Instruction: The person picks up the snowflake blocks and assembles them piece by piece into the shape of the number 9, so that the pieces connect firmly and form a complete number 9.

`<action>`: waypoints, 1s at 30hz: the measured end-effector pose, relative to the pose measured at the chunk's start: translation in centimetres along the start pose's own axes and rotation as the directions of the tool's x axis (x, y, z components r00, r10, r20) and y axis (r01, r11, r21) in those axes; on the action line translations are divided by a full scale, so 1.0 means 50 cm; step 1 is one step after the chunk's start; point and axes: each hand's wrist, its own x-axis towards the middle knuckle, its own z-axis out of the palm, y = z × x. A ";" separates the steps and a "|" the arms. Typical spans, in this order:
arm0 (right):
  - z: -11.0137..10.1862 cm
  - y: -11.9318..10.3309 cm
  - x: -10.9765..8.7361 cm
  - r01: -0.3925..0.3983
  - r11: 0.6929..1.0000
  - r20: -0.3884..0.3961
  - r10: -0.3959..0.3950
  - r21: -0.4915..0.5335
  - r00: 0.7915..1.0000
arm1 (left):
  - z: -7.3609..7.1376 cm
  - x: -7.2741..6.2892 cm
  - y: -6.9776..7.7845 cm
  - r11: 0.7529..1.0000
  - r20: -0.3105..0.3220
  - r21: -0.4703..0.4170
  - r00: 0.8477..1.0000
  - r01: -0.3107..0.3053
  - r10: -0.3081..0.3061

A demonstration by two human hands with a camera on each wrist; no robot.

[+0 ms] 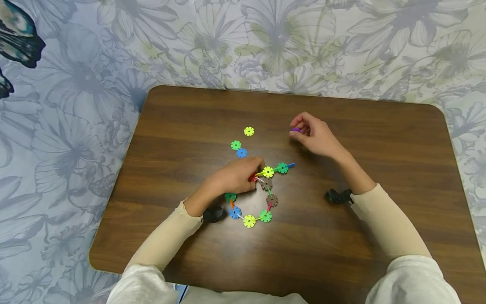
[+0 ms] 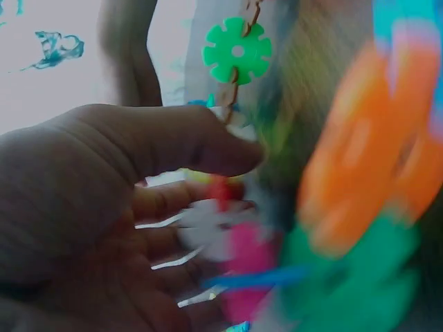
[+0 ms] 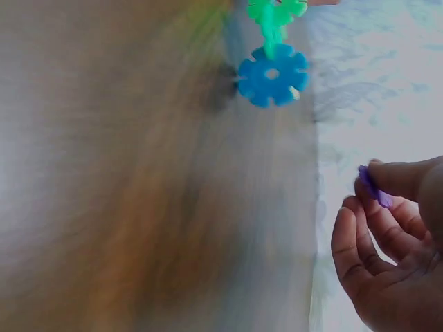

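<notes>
A chain of notched plastic discs [image 1: 249, 221] in several colours loops on the table. A side branch with a green disc [image 1: 282, 168] runs right and ends in a blue disc [image 3: 272, 76]. My left hand [image 1: 239, 175] grips the chain near a red disc [image 1: 252, 177], covering the loop's upper left. In the left wrist view, the thumb lies across the links, and orange and green discs [image 2: 353, 152] blur close to the camera. Apart from the chain, to the upper right, my right hand [image 1: 319, 137] pinches a purple disc [image 1: 295, 130] between thumb and fingertips.
Beyond the left hand lie a loose yellow disc [image 1: 249, 131], a green disc [image 1: 236, 145] and a blue disc [image 1: 241, 153], the last two touching or nearly so. The brown wooden table [image 1: 379, 139] meets flowered wallpaper [image 1: 281, 42] at its far edge.
</notes>
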 end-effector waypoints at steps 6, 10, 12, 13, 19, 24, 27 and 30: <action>-0.014 0.009 -0.088 -0.054 0.976 0.017 0.052 0.212 0.999 | 0.002 -0.029 -0.012 0.975 -0.043 -0.221 0.999 -0.027 0.018; 0.001 0.015 -0.136 -0.074 0.955 0.108 0.045 0.289 0.993 | 0.002 -0.041 -0.024 0.939 -0.043 -0.343 0.999 -0.035 0.022; 0.012 0.012 -0.151 -0.077 0.941 0.146 0.030 0.328 0.989 | 0.003 -0.046 -0.028 0.910 -0.034 -0.413 0.999 -0.040 0.029; 0.019 0.008 -0.157 -0.075 0.934 0.162 0.018 0.350 0.987 | 0.005 -0.047 -0.030 0.884 -0.021 -0.465 0.999 -0.042 0.036; 0.053 -0.020 -0.170 -0.061 0.916 0.261 -0.049 0.396 0.964 | 0.021 -0.053 -0.029 0.658 0.066 -0.753 0.995 0.004 0.069; 0.070 -0.029 -0.174 -0.056 0.912 0.259 -0.056 0.406 0.964 | 0.029 -0.048 -0.023 0.584 0.090 -0.811 0.993 0.030 0.073; 0.078 -0.032 -0.177 -0.052 0.905 0.248 -0.060 0.421 0.967 | 0.028 -0.039 -0.023 0.588 0.087 -0.808 0.995 0.041 0.051; 0.083 -0.039 -0.178 -0.056 0.894 0.251 -0.064 0.444 0.966 | 0.019 -0.028 -0.021 0.601 0.082 -0.798 0.996 0.041 0.041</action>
